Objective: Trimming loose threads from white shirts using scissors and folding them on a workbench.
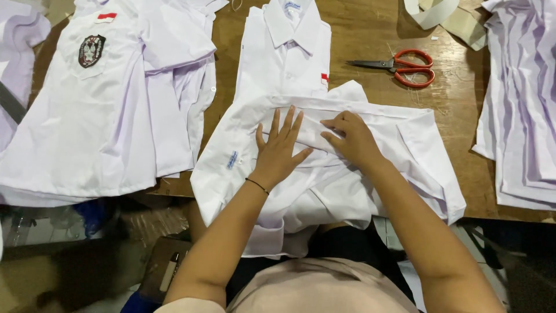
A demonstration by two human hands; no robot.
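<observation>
A white shirt (370,174) lies spread across the near edge of the wooden table (370,35), its lower part hanging over the edge toward me. My left hand (280,148) rests flat on it with fingers apart. My right hand (350,136) sits beside it, fingers curled and pinching a fold of the same shirt. Behind them a second white shirt (284,55) lies folded with its collar up and a small red patch at the chest.
Red-handled scissors (405,66) lie at the back right. A stack of white shirts (104,98) with a dark crest patch fills the left. More white cloth (521,104) is piled at the right edge. Pale strips (446,17) lie at the far back.
</observation>
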